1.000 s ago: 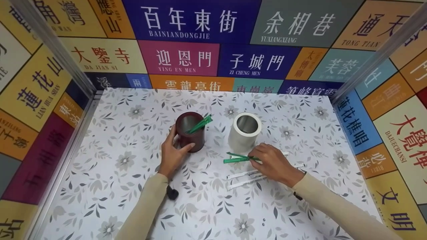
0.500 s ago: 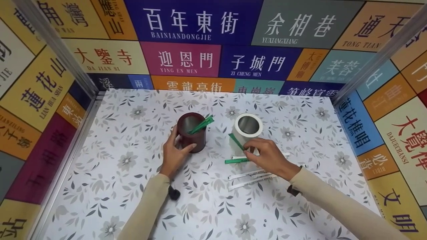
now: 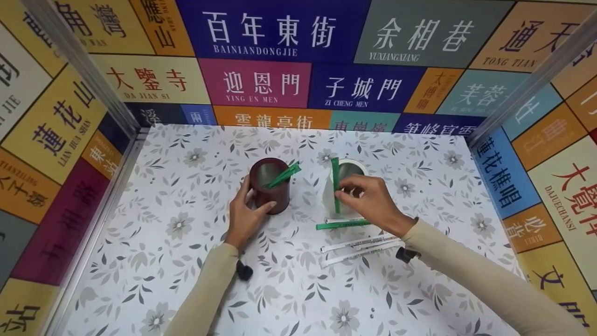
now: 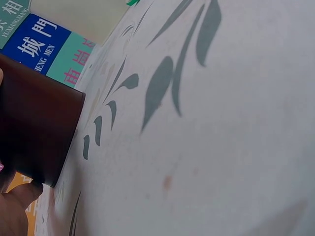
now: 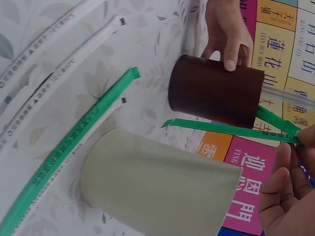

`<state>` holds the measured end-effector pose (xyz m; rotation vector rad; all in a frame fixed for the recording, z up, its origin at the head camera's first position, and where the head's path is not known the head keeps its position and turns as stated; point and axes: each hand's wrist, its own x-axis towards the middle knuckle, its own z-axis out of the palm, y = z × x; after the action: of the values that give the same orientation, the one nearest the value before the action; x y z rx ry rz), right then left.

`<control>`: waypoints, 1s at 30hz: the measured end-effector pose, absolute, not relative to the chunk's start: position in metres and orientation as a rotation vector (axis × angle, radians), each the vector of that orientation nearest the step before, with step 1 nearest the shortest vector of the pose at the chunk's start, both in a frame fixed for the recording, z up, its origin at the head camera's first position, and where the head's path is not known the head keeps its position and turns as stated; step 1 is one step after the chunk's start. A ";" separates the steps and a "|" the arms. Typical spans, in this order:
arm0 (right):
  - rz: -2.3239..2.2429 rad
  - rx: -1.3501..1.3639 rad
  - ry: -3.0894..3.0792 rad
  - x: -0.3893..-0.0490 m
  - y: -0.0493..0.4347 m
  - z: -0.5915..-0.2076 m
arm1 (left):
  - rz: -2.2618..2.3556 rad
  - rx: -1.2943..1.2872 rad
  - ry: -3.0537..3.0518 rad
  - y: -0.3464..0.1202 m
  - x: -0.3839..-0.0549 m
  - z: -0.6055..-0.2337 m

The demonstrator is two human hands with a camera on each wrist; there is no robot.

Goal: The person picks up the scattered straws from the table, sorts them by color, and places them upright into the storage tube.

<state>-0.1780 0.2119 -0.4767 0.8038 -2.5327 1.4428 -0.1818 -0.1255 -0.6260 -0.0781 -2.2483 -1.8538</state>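
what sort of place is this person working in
Probably a small booth or staged work area: walls of colourful Chinese lettering stand on three sides, a metal post runs up the corner, and a floral-patterned table lies between them.

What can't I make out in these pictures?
Head view: lower ends of the leaning green sticks, hidden by the dark red cup.
Head view: near rim of the off-white cup and right end of the lying green stick, behind the right hand.
Left wrist view: most of the left hand, cut off by the edge.
Right wrist view: print on the held green stick, too small.
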 end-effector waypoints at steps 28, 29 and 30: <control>1.844 0.587 -2.276 -0.244 0.160 -0.454 | -1.839 -0.088 -2.215 -0.124 -0.182 -0.627; 1.856 0.583 -2.265 -0.245 0.156 -0.453 | -1.829 -0.089 -2.221 -0.124 -0.183 -0.627; 1.870 0.579 -2.253 -0.246 0.153 -0.453 | -1.823 -0.091 -2.227 -0.124 -0.183 -0.627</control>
<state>-0.2463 0.1529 -0.4531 0.5790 -2.2532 1.8703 -0.1828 -0.1245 -0.6266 -0.0905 -2.2272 -1.8230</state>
